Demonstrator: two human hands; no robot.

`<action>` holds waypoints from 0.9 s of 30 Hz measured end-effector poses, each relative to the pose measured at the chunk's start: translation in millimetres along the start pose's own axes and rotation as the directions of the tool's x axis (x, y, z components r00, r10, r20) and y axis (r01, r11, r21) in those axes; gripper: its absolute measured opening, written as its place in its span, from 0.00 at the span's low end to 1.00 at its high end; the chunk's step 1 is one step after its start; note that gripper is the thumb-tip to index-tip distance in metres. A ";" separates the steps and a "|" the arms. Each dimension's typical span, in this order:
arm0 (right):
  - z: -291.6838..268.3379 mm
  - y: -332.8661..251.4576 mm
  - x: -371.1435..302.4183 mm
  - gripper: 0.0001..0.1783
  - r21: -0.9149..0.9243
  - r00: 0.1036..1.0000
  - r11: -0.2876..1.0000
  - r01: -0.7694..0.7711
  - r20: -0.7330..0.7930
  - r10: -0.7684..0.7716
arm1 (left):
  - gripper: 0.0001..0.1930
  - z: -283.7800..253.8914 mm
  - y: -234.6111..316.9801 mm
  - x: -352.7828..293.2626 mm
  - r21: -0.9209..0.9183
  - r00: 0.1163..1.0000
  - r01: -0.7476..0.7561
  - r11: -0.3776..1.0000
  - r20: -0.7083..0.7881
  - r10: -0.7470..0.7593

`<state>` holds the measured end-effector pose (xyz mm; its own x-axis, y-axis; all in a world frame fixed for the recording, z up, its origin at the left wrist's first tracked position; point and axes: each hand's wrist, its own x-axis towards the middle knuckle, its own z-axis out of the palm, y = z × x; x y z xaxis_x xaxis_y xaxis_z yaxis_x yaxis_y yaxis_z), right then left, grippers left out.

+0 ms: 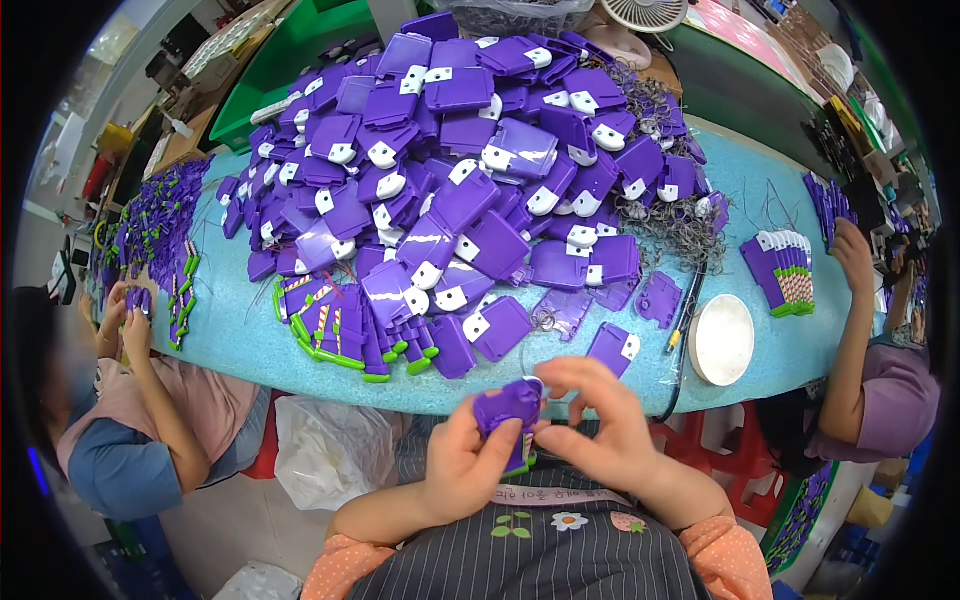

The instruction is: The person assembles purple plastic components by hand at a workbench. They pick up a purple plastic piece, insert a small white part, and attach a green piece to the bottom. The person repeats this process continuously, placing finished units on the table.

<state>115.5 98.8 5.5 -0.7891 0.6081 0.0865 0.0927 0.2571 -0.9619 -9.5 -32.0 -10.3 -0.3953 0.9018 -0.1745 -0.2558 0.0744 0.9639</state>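
Observation:
Low in front of me, my left hand (pixel 468 455) grips a small purple plastic case (pixel 508 405) between thumb and fingers. A green edge and a striped strip show at its lower end. My right hand (pixel 605 425) is right beside it, fingers bent and apart, with the fingertips close to the case's right side. Whether they touch it I cannot make out. Near the case's top, a thin cord or wire (pixel 533 364) curves upward. Just beyond my hands lies a flat purple piece with a white tab (pixel 613 350).
A large heap of purple pieces (pixel 470 210) covers the blue table (pixel 640 385). Green-edged pieces (pixel 330 330) fan out at its front. Tangled wires (pixel 665 235), a white round dish (pixel 722 340) and stacked pieces (pixel 783 275) are on the right. People (pixel 150 430) work at both sides.

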 end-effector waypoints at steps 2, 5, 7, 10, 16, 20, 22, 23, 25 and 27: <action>8.9 2.7 -6.7 0.18 -0.042 0.999 0.998 0.035 -0.012 -0.036 | 0.15 -1.4 -13.8 -4.2 0.440 0.974 -0.216 0.872 0.028 0.227; 15.2 11.7 -10.2 0.14 -0.042 0.997 0.997 0.072 -0.033 -0.073 | 0.15 3.6 -2.6 4.2 0.574 0.875 -0.440 0.691 0.104 0.472; 18.5 11.0 -11.5 0.12 0.027 0.998 1.000 0.013 -0.054 -0.012 | 0.15 0.6 -4.0 0.4 0.507 0.930 -0.347 0.788 0.077 0.360; 27.0 12.9 -13.9 0.10 0.127 0.995 0.991 -0.035 -0.088 0.047 | 0.15 -1.3 -16.5 -2.8 0.233 0.980 -0.197 0.952 0.016 0.199; 41.4 20.3 -16.8 0.10 0.463 0.948 0.843 -0.274 -0.018 0.318 | 0.17 5.0 -16.8 -1.0 -0.286 0.999 -0.036 0.958 0.012 0.041; 16.0 13.5 3.4 0.09 0.236 0.948 0.929 -0.285 0.214 0.237 | 0.17 -6.5 -11.2 -4.0 -0.284 0.996 -0.009 0.959 0.085 0.035; -2.8 10.8 22.6 0.09 -0.012 0.991 0.997 -0.081 0.102 0.082 | 0.17 -10.7 -11.7 -5.1 -0.385 0.993 0.018 0.923 0.118 0.030; -9.0 8.4 33.2 0.08 -0.198 1.000 0.980 0.019 0.024 -0.014 | 0.17 -12.0 -11.0 -4.8 -0.388 0.996 0.032 0.921 0.088 0.003; -8.4 23.6 51.8 0.08 -0.607 0.982 0.777 0.168 0.035 -0.186 | 0.17 -13.1 -5.6 -2.7 -0.388 0.997 0.068 0.919 0.053 -0.052; -6.9 32.8 55.4 0.08 -0.777 0.963 0.592 0.214 0.066 -0.262 | 0.17 -8.5 -3.3 -3.6 -0.323 0.996 0.083 0.943 0.038 -0.075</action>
<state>79.0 146.0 -19.5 -0.8242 0.4686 0.3180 0.3573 0.8660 -0.3500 -14.8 -39.1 -14.6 -0.3413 0.9093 -0.2382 -0.5585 0.0076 0.8295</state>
